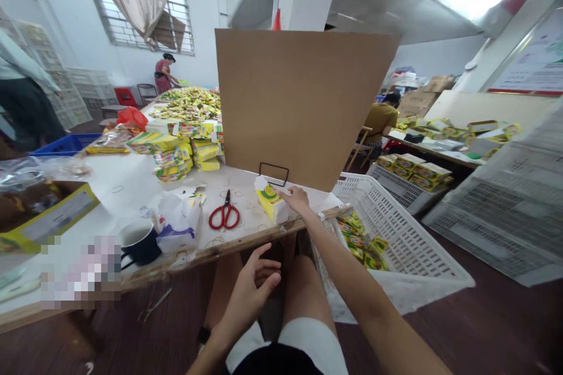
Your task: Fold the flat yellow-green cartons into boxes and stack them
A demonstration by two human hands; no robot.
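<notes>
A small stack of yellow-and-white printed flat cartons [271, 202] lies near the table's front edge. My right hand [298, 199] is at its right side, fingers stretched out over the edge of the top piece; I see no piece lifted in it. My left hand [259, 275] hangs over my lap in front of the table, fingers loosely bent and apart, holding nothing. Left of the stack lie red-handled scissors [225, 214]. Behind it a thin black wire stand [273, 173] stands before a large upright cardboard sheet [303, 105].
A white plastic basket [409, 228] with yellow packets [360, 243] stands at my right. On the table at left are a dark mug [141, 243], a tissue pack [178, 222], stacked yellow cartons [173, 158] and an open box [57, 217]. Other people work farther back.
</notes>
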